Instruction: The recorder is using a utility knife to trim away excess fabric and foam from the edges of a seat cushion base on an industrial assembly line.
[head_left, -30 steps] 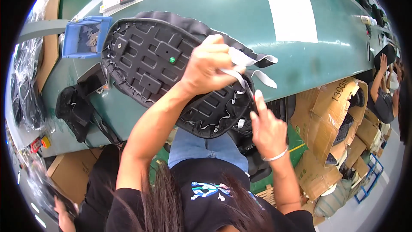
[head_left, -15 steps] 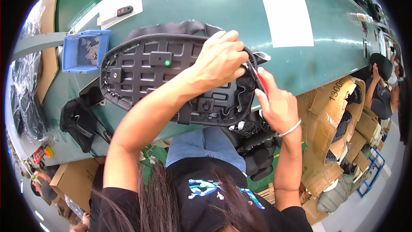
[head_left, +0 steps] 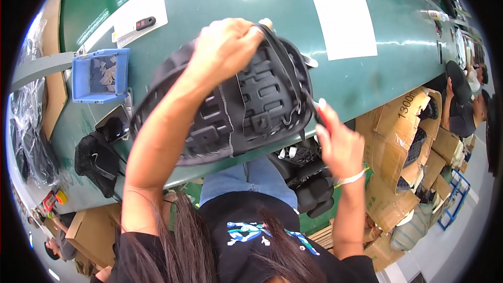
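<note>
Holding a black strip [head_left: 280,50] in the left hand [head_left: 228,44] and a red-handled tool [head_left: 325,118] in the right hand [head_left: 340,149].
Clenches the left hand around the strip, at the upper rim of a tilted black moulded panel [head_left: 264,94]; wraps the right hand's fingers narrowly around the red handle, just beside the panel's right end, with contact at the dark tip impossible to tell. Has the panel between the hands, partly behind the left forearm, over the near edge of the green surface [head_left: 209,0]. To the left of the left hand, shows a blue bin [head_left: 99,96] of grey scraps, a small black device [head_left: 146,23] on white paper and, nearer, a black mesh piece [head_left: 97,162]; beyond the right hand, a white sheet [head_left: 340,15]; to its right, a torn cardboard box [head_left: 390,136].
</note>
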Motion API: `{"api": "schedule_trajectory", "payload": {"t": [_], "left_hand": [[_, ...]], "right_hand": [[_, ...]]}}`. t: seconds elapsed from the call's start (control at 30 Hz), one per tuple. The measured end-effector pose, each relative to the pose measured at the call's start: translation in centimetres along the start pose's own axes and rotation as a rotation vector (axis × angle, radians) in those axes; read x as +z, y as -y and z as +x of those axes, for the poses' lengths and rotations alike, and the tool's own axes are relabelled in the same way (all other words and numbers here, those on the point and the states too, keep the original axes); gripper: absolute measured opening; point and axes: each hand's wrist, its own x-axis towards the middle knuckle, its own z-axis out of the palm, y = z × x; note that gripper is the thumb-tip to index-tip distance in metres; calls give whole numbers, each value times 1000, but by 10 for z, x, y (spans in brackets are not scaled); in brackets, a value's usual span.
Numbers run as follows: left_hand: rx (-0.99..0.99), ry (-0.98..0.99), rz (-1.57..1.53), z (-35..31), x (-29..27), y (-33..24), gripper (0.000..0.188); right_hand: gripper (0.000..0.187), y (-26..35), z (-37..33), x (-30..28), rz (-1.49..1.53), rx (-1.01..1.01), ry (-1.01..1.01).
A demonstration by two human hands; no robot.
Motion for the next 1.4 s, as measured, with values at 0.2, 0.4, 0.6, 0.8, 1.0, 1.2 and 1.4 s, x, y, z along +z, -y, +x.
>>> {"api": "schedule_trajectory", "payload": {"t": [0.2,0.4,0.6,0.8,1.0,1.2,1.4], "left_hand": [[372,421,-585,12,7,16,52],[588,394,-1405,23,15,12,48],[522,35,-441,1,2,-6,19],[530,82,97,-6,35,-3,20],[383,128,-167,7,40,8,17],[74,196,-1489,16,32,25,27],[199,211,-1283,8,35,37,31]], "right_hand": [[52,-22,71,-17,40,-251,38],[60,2,23,7,-70,-68,-12],[58,24,15,13,164,95,-8],[51,19,33,0,364,29,-137],[55,25,56,1,73,-16,29],[60,65,9,24,172,185,85],[52,54,9,22,648,389,-40]]}}
